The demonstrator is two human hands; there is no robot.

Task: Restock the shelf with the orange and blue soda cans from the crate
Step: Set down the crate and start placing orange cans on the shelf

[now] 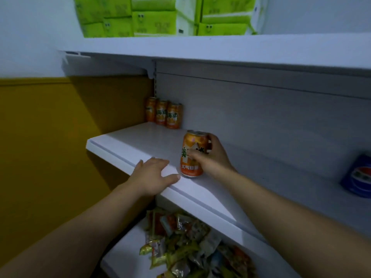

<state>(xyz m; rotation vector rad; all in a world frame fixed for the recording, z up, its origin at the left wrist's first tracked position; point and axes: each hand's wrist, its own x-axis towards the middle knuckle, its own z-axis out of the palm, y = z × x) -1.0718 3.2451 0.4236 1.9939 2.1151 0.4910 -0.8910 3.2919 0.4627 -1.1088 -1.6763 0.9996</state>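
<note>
Holding one orange can (192, 153) upright in my right grip (212, 159): thumb across the printed front, fingers curled round the far side, at about mid-height. The can's base sat at the shelf (140, 141) board, close behind the shelf's front lip. I could not tell whether its weight was down on the board. My left grip (152, 175) lay flat and relaxed on that front lip, just left of the can, holding nothing.

Three orange cans (164, 115) stood in a touching row at the shelf's back left corner, well apart from mine. A blue can (359, 177) showed at the shelf's right end, partly cut off by the frame edge. Snack packets (190, 243) lay heaped on the level below the shelf. The crate was not in view.

Handling, as I judged it:
- Rigid metal wall, presumably full, so moderately heavy for one grip and stiff enough to take a firm squeeze without buckling.
- Smooth printed side, likely slick. A wrap round the middle looked safer than a pinch at the rim.
- Tall and narrow on a smooth board, so it could tip if pushed from high up. Sliding it back toward the row called for pressure low on the body.
- A knock against the row could topple its neighbours.
</note>
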